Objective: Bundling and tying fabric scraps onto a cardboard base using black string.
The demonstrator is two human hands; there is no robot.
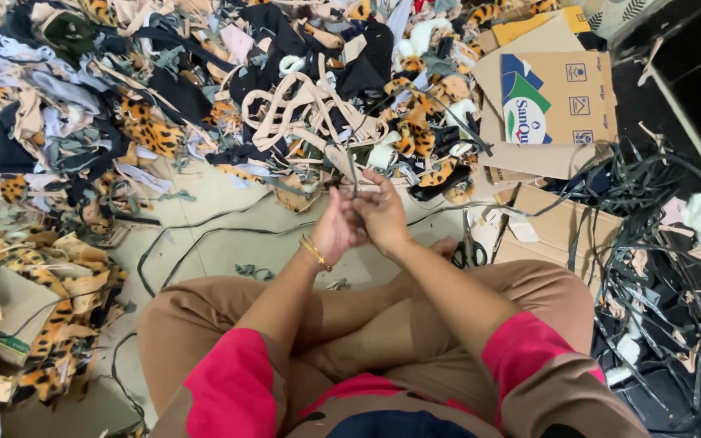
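From the head view, the left hand point(336, 227) and the right hand point(380, 212) meet in front of the crossed legs, fingertips pressed together and pinched narrow on a thin dark strip point(353, 180). The strip rises from between the fingers toward the big pile of fabric scraps point(204, 89) just beyond them. A gold bracelet point(314, 251) sits on the left wrist, below the fingers. Past the fingertips, on top of the pile, lies a tangle of beige straps point(302, 113). To the right of the fingers lie flattened cardboard boxes point(557, 101), and farther right a heap of black strips point(651, 235). Scissors point(470, 247) lie on the floor just right of the right forearm. Leopard-print scraps point(50, 324) lie well to the left.
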